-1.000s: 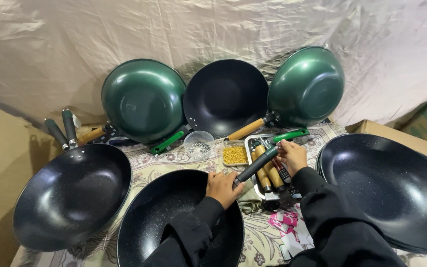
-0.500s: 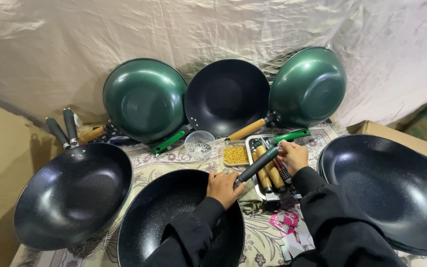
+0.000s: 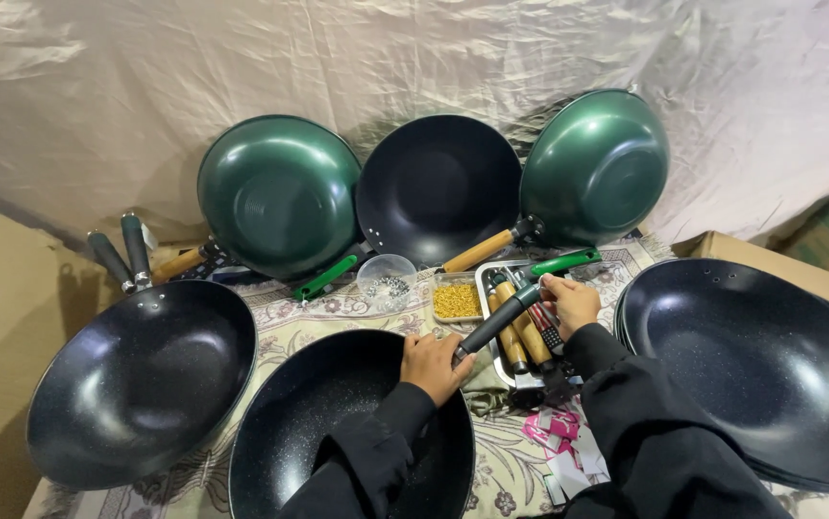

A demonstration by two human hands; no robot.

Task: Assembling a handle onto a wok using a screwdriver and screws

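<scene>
Left hand [image 3: 431, 365] grips rim of the black speckled non-stick wok [image 3: 338, 432] at table centre-front, right where its dark grey handle [image 3: 499, 322] joins. Right hand [image 3: 570, 303] closed round far end of that handle, fingers pinched on tip. Handle slants up over a steel tray [image 3: 487, 279] w/ wooden-handled tools. Just beside tray: small tub of yellow bits [image 3: 457, 300], clear cup [image 3: 386, 279]. Further out: black woks L [image 3: 136, 380] & R [image 3: 760, 370]; at back, two green woks [image 3: 280, 192] [image 3: 595, 165] and a black one [image 3: 438, 185] lean on cloth backdrop.
</scene>
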